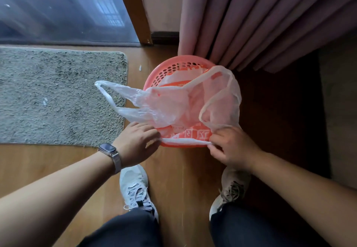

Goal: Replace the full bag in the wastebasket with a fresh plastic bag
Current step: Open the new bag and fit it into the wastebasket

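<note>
Liner swap, looks past halfway
Hem of fresh bag (173, 109) is pinched by left hand (135, 144) and right hand (231, 148) at the near rim of the wastebasket (164, 72) — handles not yet folded over.

Head view — one wide-angle camera, facing steeply down; close over left hand (135, 144), right hand (234, 148) and basket (154, 76) on floor (173, 181).

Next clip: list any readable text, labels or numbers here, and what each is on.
On the plastic bag, orange print by the near rim of the wastebasket: large white characters, creased, not readable.
Same print, small line above them: too blurred to read.
On the watch: screen dark, no text.
Nothing else bears text.
</note>
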`<control>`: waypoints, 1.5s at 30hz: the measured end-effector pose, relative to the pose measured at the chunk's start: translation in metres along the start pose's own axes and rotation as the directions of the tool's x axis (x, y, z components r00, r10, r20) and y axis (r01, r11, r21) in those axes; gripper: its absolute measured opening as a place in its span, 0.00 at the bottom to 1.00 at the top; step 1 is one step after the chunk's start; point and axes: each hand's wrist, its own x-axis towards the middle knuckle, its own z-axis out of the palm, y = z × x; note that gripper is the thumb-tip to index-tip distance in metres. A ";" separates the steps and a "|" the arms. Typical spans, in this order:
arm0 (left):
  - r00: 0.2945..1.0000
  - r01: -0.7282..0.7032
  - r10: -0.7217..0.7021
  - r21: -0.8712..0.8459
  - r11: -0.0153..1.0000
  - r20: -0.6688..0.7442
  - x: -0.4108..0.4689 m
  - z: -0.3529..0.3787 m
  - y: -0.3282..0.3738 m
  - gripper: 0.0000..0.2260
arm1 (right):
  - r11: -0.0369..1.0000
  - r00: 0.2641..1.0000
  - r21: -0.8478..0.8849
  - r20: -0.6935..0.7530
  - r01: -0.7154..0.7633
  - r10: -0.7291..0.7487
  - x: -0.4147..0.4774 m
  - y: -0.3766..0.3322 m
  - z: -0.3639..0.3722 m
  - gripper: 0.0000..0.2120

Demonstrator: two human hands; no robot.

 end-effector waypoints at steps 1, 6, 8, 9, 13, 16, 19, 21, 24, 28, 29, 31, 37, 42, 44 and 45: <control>1.000 0.001 -0.002 -0.006 1.000 -0.016 -0.002 0.004 -0.002 0.06 | 1.000 1.000 0.011 -0.021 -0.011 0.012 -0.001 -0.001 0.002 0.13; 0.999 -0.003 0.004 0.025 1.000 -0.048 -0.014 0.015 -0.001 0.05 | 0.996 0.996 -0.051 -0.032 -0.080 0.078 -0.006 0.001 0.002 0.19; 0.999 0.038 -0.037 0.144 0.989 -0.009 -0.014 0.015 0.008 0.07 | 0.981 0.986 -0.099 -0.001 -0.166 0.167 -0.006 -0.003 -0.004 0.19; 0.998 0.055 -0.059 0.204 0.978 0.012 -0.013 0.015 0.012 0.10 | 0.968 0.973 -0.115 0.020 -0.225 0.229 -0.007 -0.004 -0.004 0.18; 0.993 0.035 -0.071 0.337 0.941 0.096 -0.011 0.010 0.010 0.20 | 0.905 0.866 -0.121 0.263 -0.408 0.425 -0.007 -0.007 -0.001 0.20; 0.989 0.041 -0.086 0.336 0.941 0.118 -0.012 0.002 0.008 0.19 | 0.900 0.832 -0.023 0.372 -0.435 0.411 -0.010 -0.008 -0.005 0.24; 0.999 0.037 -0.045 0.236 0.971 0.028 -0.013 -0.010 0.014 0.11 | 0.896 0.869 0.126 0.333 -0.425 0.366 -0.015 -0.012 -0.018 0.25; 0.996 0.008 0.005 0.159 0.987 -0.085 -0.007 -0.019 0.017 0.06 | 0.890 0.909 0.228 0.237 -0.396 0.344 -0.012 -0.018 -0.030 0.20; 0.988 -0.021 0.035 0.090 0.996 -0.154 0.013 -0.026 0.020 0.08 | 0.918 0.948 0.238 0.055 -0.318 0.314 -0.003 -0.034 -0.051 0.13; 0.993 0.066 -0.064 0.019 0.998 -0.097 0.041 -0.023 0.019 0.13 | 0.902 0.955 0.328 0.001 -0.279 0.295 0.018 -0.056 -0.062 0.17; 0.992 0.090 -0.089 0.006 0.996 -0.092 0.048 -0.022 0.019 0.14 | 0.881 0.956 0.376 0.049 -0.286 0.289 0.024 -0.062 -0.060 0.19; 0.989 0.119 -0.118 0.010 0.993 -0.084 0.061 -0.019 0.015 0.17 | 0.865 0.957 0.409 0.134 -0.290 0.258 0.039 -0.071 -0.051 0.24; 0.944 0.265 -0.255 0.020 0.964 -0.207 0.090 -0.022 -0.010 0.24 | 0.894 0.933 0.265 0.105 -0.361 0.345 0.092 -0.055 -0.019 0.32; 0.923 0.329 -0.291 0.123 0.936 -0.252 0.104 -0.024 -0.028 0.26 | 0.905 0.898 0.016 -0.115 -0.426 0.424 0.093 -0.008 -0.024 0.29; 0.929 0.320 -0.281 0.143 0.936 -0.239 0.109 -0.024 -0.033 0.29 | 0.894 0.886 -0.082 -0.197 -0.441 0.419 0.091 0.007 -0.033 0.31; 0.936 0.314 -0.277 0.154 0.937 -0.219 0.111 -0.023 -0.034 0.31 | 0.893 0.888 -0.119 -0.225 -0.434 0.402 0.092 0.013 -0.036 0.32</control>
